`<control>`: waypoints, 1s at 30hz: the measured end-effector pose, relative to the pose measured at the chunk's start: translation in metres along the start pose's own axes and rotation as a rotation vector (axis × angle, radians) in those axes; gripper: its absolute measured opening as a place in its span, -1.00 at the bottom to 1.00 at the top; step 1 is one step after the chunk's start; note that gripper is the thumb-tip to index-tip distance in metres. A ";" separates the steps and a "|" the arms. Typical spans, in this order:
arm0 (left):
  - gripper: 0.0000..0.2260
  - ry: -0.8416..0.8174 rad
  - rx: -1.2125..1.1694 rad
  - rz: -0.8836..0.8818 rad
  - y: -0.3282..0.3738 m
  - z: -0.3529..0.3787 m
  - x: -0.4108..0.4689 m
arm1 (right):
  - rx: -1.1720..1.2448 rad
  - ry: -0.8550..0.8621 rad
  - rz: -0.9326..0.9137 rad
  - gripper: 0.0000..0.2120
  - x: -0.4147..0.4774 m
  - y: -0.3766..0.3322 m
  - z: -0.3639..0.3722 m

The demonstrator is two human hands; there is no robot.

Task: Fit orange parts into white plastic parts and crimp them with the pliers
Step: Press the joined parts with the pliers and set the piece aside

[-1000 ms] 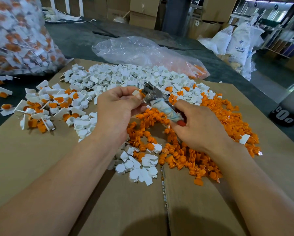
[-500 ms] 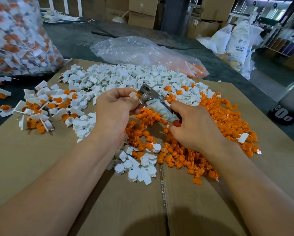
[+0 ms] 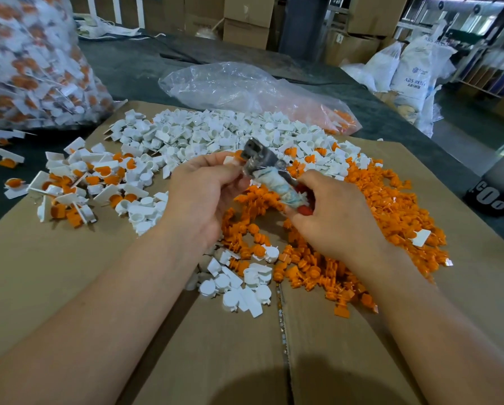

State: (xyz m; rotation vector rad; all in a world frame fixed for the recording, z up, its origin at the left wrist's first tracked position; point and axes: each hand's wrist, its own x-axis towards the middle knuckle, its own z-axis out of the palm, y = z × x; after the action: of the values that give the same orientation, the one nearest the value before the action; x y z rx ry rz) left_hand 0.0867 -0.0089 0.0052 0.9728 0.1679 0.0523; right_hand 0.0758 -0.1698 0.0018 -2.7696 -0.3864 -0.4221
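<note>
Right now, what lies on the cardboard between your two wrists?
A small cluster of white parts and some orange parts, seen in the head view.

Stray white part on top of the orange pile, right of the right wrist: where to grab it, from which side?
Likely by the flat tab of the stray white part: it is the only part that plainly shows and lies atop the orange pile with nothing over it. Come from above, pinching across the tab's edges. The right hand is nearest but grips the pliers.
</note>
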 end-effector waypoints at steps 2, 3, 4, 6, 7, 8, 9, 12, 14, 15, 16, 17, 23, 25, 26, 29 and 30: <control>-0.93 0.018 -0.124 -0.093 0.003 -0.002 0.003 | -0.013 0.064 0.044 -0.73 0.004 0.006 0.001; -0.96 0.035 -0.176 -0.126 0.004 -0.003 0.005 | -0.031 0.091 0.069 -0.68 0.005 0.009 0.001; -0.96 0.052 -0.214 -0.148 0.004 -0.004 0.006 | -0.054 0.107 0.095 -0.62 0.007 0.013 0.000; -0.93 0.075 -0.257 -0.155 0.005 -0.007 0.010 | -0.104 0.107 0.144 -0.53 0.008 0.020 -0.001; -0.91 0.088 -0.271 -0.146 0.006 -0.008 0.011 | -0.123 0.097 0.165 -0.50 0.009 0.023 -0.001; -0.88 0.109 -0.287 -0.135 0.007 -0.010 0.012 | -0.135 0.085 0.184 -0.46 0.010 0.026 -0.001; -0.87 0.138 -0.307 -0.123 0.009 -0.012 0.014 | -0.139 0.075 0.202 -0.43 0.010 0.029 -0.002; -0.83 0.234 -0.411 -0.067 0.018 -0.019 0.018 | -0.131 0.053 0.242 -0.36 0.013 0.036 -0.003; -0.84 0.274 -0.513 -0.011 0.024 -0.024 0.020 | -0.123 0.039 0.269 -0.32 0.013 0.039 -0.004; -0.84 0.286 -0.558 0.012 0.027 -0.027 0.021 | -0.117 0.032 0.281 -0.30 0.013 0.040 -0.004; -0.84 0.293 -0.594 0.028 0.030 -0.030 0.022 | -0.113 0.024 0.289 -0.30 0.013 0.041 -0.005; -0.84 0.299 -0.621 0.039 0.032 -0.032 0.022 | -0.117 0.015 0.293 -0.30 0.013 0.041 -0.005; -0.76 0.276 -0.633 0.024 0.035 -0.037 0.026 | -0.159 -0.073 0.310 -0.30 0.015 0.044 -0.002; -0.68 0.281 -0.662 0.038 0.035 -0.039 0.028 | -0.175 -0.078 0.304 -0.32 0.016 0.044 -0.001; -0.67 0.282 -0.679 0.041 0.035 -0.040 0.028 | -0.179 -0.078 0.301 -0.32 0.016 0.044 -0.001; -0.78 0.285 -0.637 0.022 0.037 -0.040 0.027 | -0.181 -0.101 0.303 -0.24 0.017 0.045 0.000; -0.82 0.295 -0.526 0.022 0.037 -0.037 0.026 | -0.183 -0.115 0.308 -0.20 0.016 0.044 0.001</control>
State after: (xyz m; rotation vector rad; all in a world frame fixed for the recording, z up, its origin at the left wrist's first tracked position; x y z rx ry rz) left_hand 0.1070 0.0452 0.0119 0.4371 0.3932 0.2490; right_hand 0.1046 -0.2065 -0.0050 -2.9710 0.0596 -0.2330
